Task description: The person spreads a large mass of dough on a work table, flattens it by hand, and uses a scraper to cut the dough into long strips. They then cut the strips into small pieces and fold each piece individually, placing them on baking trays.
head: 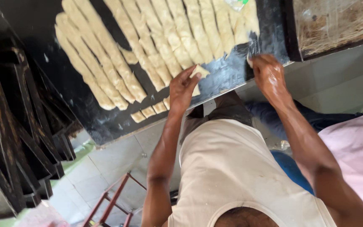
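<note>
Left hand point(182, 89) fingers pinch a small triangular dough piece point(199, 71), lifting its corner just off the black bench point(232, 73). Right hand point(269, 75) fingers curl closed on a little dough lump point(249, 61) near the bench's edge. Long dough strips point(156, 42) lie in rows beyond, short cut pieces point(148, 112) line the near edge. Dark stacked trays point(22, 126) sit left.

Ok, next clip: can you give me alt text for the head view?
A person's left hand pinches a small pale dough piece at the edge of a black oiled worktop, while the right hand presses near its corner. Long pale dough strips lie in rows across the worktop.
</note>
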